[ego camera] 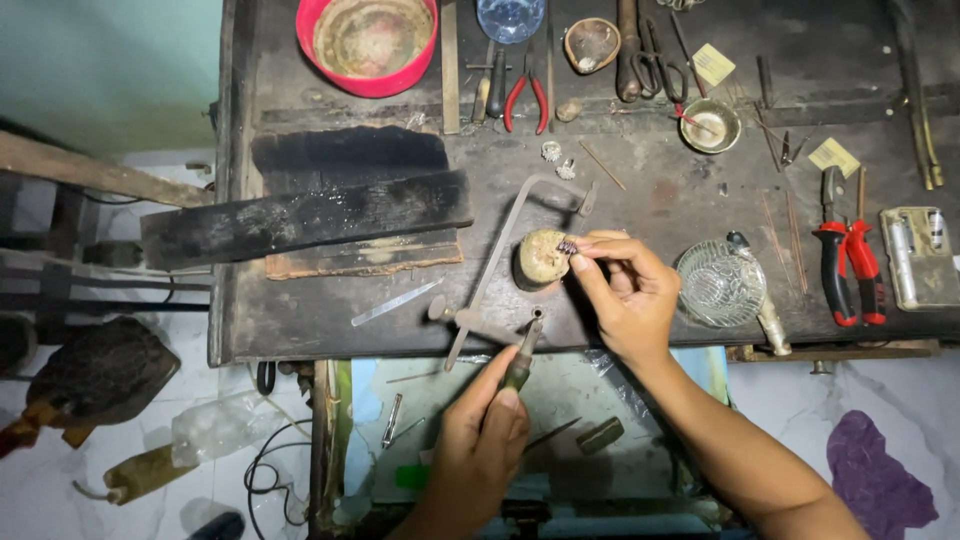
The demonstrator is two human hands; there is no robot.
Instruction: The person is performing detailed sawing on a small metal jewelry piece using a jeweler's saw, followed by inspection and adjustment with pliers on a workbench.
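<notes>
— What do you get from the head camera?

— I see my left hand (480, 425) low in the middle, fingers closed around the handle of a jeweller's saw (510, 262); its frame arches over a round wooden peg (541, 258) at the worktop's (660, 200) front edge. My right hand (625, 290) sits just beside the peg, fingertips pinched on a small metal piece (567, 246) pressed against the peg's top.

— And around them?

— A clear glass dish (720, 285) lies right of that hand, red-handled pliers (848, 262) farther right, a red bowl (368, 42) at the far edge, and charred black blocks (310, 210) to the left.
</notes>
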